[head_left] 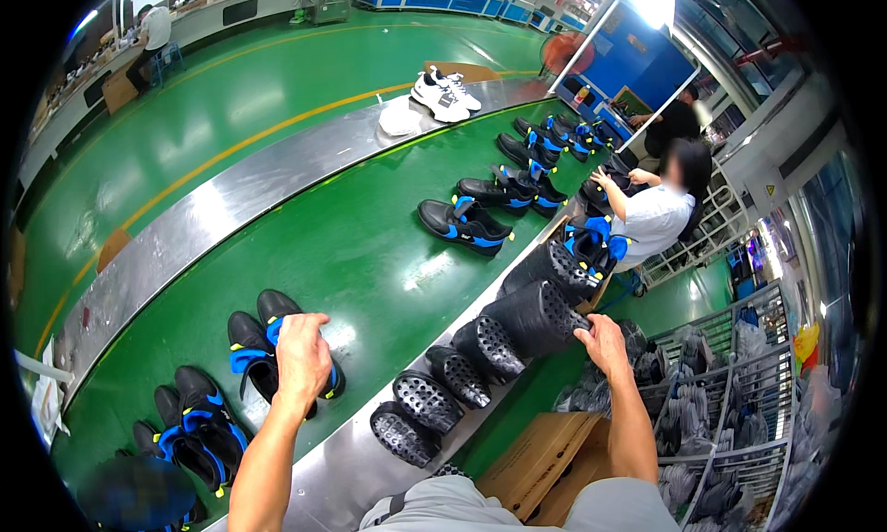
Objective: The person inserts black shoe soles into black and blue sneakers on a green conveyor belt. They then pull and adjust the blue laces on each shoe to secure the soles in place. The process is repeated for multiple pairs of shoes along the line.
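Note:
My left hand is closed over the middle of a black and blue shoe, covering much of it; its fingertips are partly hidden. Beside that shoe stands another black shoe with blue lining, both on the green belt. Over on the right, the fingers of my right hand are closed at the end of a thick stack of black perforated insoles. More of these black insoles lie in a row along the metal ledge.
Several black and blue shoes stand farther along the belt, others at lower left. White shoes rest on the far metal rim. A co-worker handles shoes ahead. Cardboard boxes and a loaded wire rack stand at right.

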Action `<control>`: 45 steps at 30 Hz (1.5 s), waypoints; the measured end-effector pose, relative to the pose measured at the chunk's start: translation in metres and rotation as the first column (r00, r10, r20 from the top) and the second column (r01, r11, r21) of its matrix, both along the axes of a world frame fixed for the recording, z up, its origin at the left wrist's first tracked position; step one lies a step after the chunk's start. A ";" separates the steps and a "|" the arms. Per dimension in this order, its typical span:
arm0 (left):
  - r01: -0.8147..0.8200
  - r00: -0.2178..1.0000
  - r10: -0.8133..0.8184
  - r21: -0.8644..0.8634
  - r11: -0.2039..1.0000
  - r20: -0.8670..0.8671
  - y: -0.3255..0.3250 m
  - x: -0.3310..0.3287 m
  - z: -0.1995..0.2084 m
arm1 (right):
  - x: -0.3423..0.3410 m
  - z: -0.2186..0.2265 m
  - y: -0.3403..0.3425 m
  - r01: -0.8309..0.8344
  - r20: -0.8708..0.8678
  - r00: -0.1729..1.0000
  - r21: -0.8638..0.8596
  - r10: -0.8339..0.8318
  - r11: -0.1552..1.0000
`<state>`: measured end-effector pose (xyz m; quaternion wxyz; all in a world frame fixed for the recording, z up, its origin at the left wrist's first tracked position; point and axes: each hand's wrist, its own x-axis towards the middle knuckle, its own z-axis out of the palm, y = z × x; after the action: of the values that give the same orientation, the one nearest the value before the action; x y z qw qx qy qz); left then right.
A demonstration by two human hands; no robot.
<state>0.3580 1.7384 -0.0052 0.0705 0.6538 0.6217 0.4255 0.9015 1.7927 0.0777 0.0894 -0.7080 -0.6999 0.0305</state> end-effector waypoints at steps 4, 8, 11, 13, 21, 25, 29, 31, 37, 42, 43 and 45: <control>0.126 0.990 -0.130 -0.078 0.989 -0.061 -0.010 0.022 0.006 | -0.046 0.040 -0.008 -0.207 0.179 0.970 0.248 0.166 0.946; 0.327 0.913 -0.217 -0.303 0.895 0.344 -0.013 0.063 0.040 | -0.132 0.077 -0.023 -0.364 -0.008 0.926 0.250 0.378 0.897; 0.533 0.375 -0.139 -0.091 0.841 0.917 -0.009 0.088 0.049 | -0.207 0.070 -0.038 -0.470 -0.493 0.760 0.032 0.423 0.882; 0.399 0.074 -0.193 0.148 0.905 0.978 -0.012 0.089 0.044 | -0.244 0.053 -0.040 -0.552 -0.656 0.664 -0.107 0.358 0.827; -0.155 0.073 0.184 -0.171 0.973 0.980 -0.088 -0.007 -0.005 | -0.378 -0.023 -0.064 -0.751 -0.622 0.651 -0.447 0.434 0.486; -0.257 0.021 0.262 -0.248 0.934 0.965 -0.115 -0.037 -0.030 | -0.415 -0.064 -0.076 -0.790 -0.748 0.600 -0.497 0.284 0.360; -0.373 0.292 0.566 -0.453 0.810 0.771 -0.129 -0.062 -0.059 | -0.441 -0.070 -0.085 -0.744 -0.701 0.659 -0.555 0.273 0.371; -0.519 0.580 0.727 -0.521 0.678 0.368 -0.124 -0.078 -0.050 | -0.441 -0.077 -0.078 -0.683 -0.605 0.727 -0.592 0.323 0.429; -0.463 0.857 0.510 -0.321 0.826 0.076 -0.093 -0.134 -0.083 | -0.476 -0.080 -0.081 -0.654 -0.319 0.740 -0.547 0.592 0.523; -0.373 0.908 0.417 -0.382 0.845 0.035 -0.084 -0.136 -0.086 | -0.538 -0.128 -0.108 -0.616 -0.199 0.786 -0.330 0.585 0.715; -0.341 0.920 0.389 -0.389 0.855 0.048 -0.083 -0.133 -0.085 | -0.544 -0.156 -0.110 -0.581 -0.193 0.814 -0.282 0.548 0.763; -0.337 0.914 0.400 -0.424 0.841 0.069 -0.093 -0.134 -0.084 | -0.561 -0.182 -0.127 -0.531 -0.199 0.847 -0.255 0.493 0.808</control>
<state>0.2245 1.6456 -0.0892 0.1681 0.4580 0.8027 0.3430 0.3406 1.6658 -0.1042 0.0123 -0.4947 -0.8450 0.2028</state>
